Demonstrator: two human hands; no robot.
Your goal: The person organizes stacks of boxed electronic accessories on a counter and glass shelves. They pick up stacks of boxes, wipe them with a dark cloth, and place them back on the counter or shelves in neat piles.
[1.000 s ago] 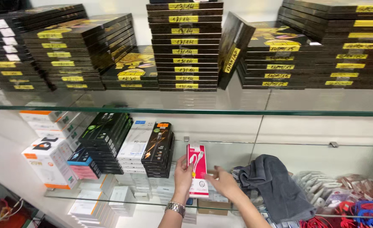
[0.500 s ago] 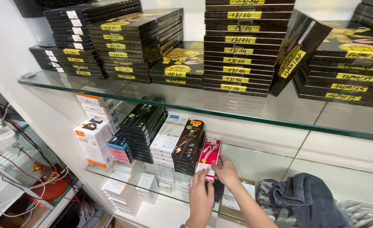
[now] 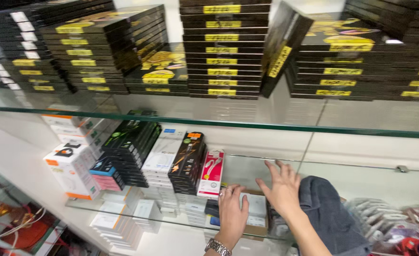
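Glass shelf (image 3: 138, 208) crowded with boxed stock, both hands just right of slim pink-and-white cardboard box (image 3: 211, 173).
Box upright at row's end, beside black packets (image 3: 186, 162), apart from fingers. Left hand (image 3: 232, 213) palm-down, fingers released, wristwatch (image 3: 217, 246) on wrist. Right hand (image 3: 281, 189) lifted, fingers splayed, holding nothing, against grey folded cloth (image 3: 330, 215).

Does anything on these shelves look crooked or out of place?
Yes. On the top glass shelf, one black box leans tilted between two flat stacks. Lower down, a crumpled dark cloth lies beside the boxed goods.
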